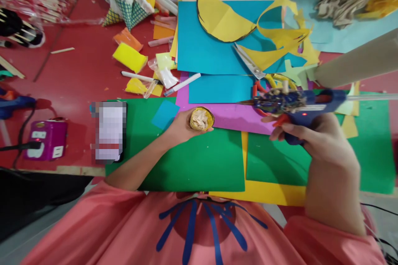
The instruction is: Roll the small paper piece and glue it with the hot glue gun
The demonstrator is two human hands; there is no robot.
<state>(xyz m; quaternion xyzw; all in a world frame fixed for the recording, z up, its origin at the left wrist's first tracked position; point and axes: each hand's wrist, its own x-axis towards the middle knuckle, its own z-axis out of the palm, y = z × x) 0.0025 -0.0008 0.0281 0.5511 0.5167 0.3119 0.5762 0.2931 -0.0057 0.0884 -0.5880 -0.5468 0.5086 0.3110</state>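
Note:
My left hand [184,127] is wrapped round a small round yellow paper cup [193,125] with a dark rim. Crumpled pale paper [202,118] fills its opening, which faces up. In my right hand [323,136] is a blue hot glue gun [311,105], held by its handle, with a finger at the orange trigger. Its nozzle points left, toward the cup but apart from it, and a small red light glows on its side. A clear glue stick [373,97] sticks out of the back. Green sheets [199,165] lie under both hands.
Scissors [250,63] lie on blue paper [211,56] beside a yellow paper cut-out [224,18] and yellow scraps [280,45]. Left of the green sheet are a phone [112,132] and a purple power socket block [46,140]. A grey cylinder [357,58] slants in at right.

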